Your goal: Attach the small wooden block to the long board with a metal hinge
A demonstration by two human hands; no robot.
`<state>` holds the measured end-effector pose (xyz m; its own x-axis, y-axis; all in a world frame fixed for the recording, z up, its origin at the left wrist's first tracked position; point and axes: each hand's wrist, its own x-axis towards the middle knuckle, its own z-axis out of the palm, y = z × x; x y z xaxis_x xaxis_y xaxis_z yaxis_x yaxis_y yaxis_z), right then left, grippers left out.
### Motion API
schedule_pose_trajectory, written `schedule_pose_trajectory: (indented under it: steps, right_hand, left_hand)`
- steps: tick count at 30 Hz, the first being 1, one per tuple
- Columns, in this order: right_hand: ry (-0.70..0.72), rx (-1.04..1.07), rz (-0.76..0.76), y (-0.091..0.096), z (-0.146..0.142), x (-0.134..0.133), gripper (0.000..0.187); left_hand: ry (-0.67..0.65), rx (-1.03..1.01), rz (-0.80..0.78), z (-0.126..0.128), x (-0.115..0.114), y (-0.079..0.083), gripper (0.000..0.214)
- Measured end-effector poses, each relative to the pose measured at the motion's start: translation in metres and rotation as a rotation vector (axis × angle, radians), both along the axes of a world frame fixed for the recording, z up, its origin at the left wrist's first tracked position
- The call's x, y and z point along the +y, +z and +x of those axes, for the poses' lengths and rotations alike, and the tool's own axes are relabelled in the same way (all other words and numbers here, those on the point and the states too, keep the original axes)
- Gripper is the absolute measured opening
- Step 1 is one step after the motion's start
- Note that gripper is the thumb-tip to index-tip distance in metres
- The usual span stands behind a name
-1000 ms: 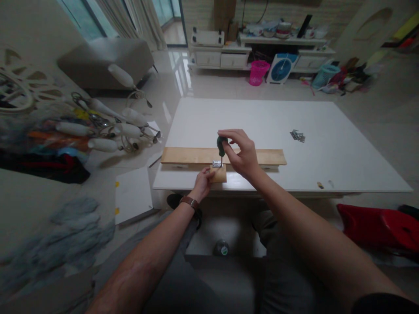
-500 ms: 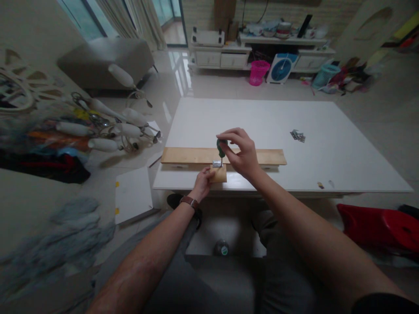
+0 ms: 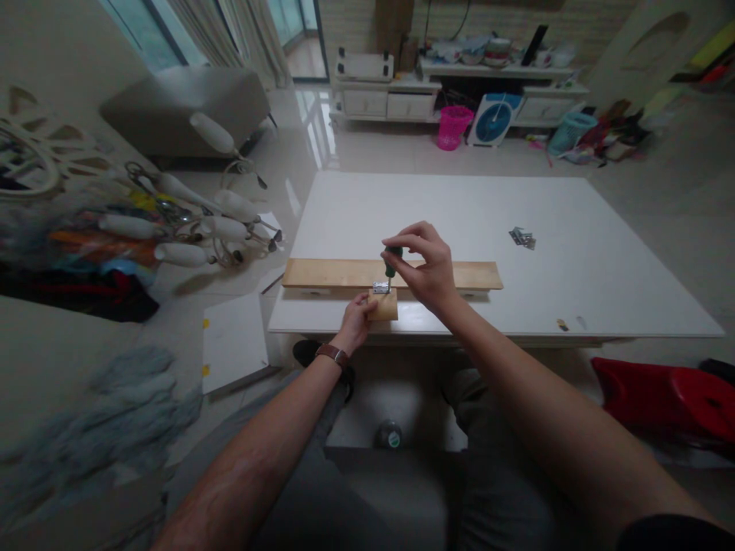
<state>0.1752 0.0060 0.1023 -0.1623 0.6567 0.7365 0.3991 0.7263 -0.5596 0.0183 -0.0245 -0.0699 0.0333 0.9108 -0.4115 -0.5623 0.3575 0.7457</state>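
My left hand is closed on a small wooden block near the front edge of the white table. A silver metal hinge lies where the block meets a long wooden board. My right hand grips the green handle of a screwdriver between thumb and fingers. The screwdriver stands nearly upright, its shaft pointing down at the right end of the hinge. Whether a screw sits under the tip is too small to see.
Several metal hinges lie in a pile on the white table, toward the right. A small brown and yellow item is near its front edge. A red plastic stool stands at the right, and a white lamp at the left.
My right hand's fingers have shifted slightly around the screwdriver handle, and the handle leans a little further right. My left hand, the block and the hinge stay in place.
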Motion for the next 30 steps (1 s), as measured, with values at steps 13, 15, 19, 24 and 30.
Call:
schedule_pose_trajectory:
  steps: [13, 15, 19, 24, 30]
  right_hand:
    - [-0.01, -0.002, -0.023, 0.0007, -0.0009, -0.0015, 0.008]
    - [-0.039, -0.005, -0.044, 0.001, -0.0001, -0.0017, 0.007]
    - [0.02, -0.02, -0.045, 0.004, 0.0005, -0.0044, 0.01]
    - [0.027, -0.015, -0.029, 0.0034, -0.0003, -0.0031, 0.015]
    - [-0.016, 0.004, -0.047, 0.002, -0.0002, -0.0022, 0.01]
  left_hand:
    - [-0.004, 0.006, -0.011, -0.0001, -0.0009, 0.0026, 0.058]
    - [-0.002, 0.014, -0.029, -0.0001, -0.0008, 0.0023, 0.057]
    - [0.004, 0.007, -0.018, -0.0005, -0.0007, 0.0006, 0.054]
    - [0.01, -0.016, -0.014, -0.0007, 0.0001, -0.0012, 0.052]
    - [0.006, -0.002, -0.028, -0.0004, 0.0, -0.0006, 0.054]
